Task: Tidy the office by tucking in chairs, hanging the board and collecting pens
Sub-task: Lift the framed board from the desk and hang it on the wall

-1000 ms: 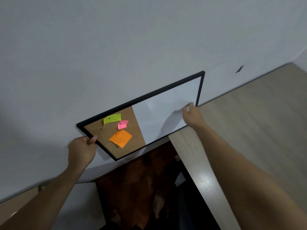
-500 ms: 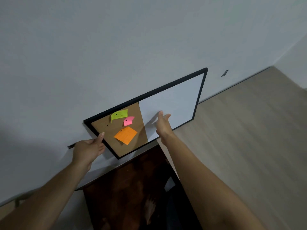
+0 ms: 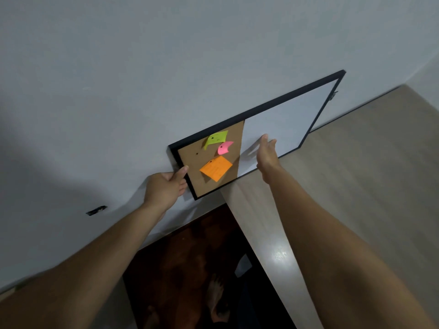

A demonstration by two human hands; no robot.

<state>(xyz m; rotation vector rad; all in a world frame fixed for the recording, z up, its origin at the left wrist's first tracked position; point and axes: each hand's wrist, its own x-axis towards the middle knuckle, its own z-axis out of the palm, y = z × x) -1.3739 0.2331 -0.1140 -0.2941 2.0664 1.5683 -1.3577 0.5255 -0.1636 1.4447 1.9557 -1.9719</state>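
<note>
A black-framed board (image 3: 282,124) lies flat against the grey wall (image 3: 142,67), tilted so that its long axis runs from about 8 o'clock up toward 2 o'clock in the head view. Its lower-left part is brown cork, its upper-right part plain white.

Three paper notes are pinned to the cork: a green note (image 3: 216,138) at 12 o'clock of the cork area, a pink note (image 3: 224,148) just beside it at its 5 o'clock, and an orange note (image 3: 215,168) below both, at 6 o'clock, its corners lifting off the surface.

The left hand (image 3: 166,187) grips the board's short edge at the 8 o'clock end, its fingers (image 3: 174,173) curled round the black frame, the thumb lying on the front of the frame and the others tucked behind.

The right hand (image 3: 267,154) is held open with its fingers spread and straight, the tips on or just off the white surface near the board's lower long edge; whether they actually press on it cannot be told. It holds nothing.

A small dark mark or fitting (image 3: 96,210) sits on the wall at 8 o'clock of the left hand, well apart from the board. A pale wood table (image 3: 356,176) runs below the board at 4 o'clock, its top edge against the wall.
</note>
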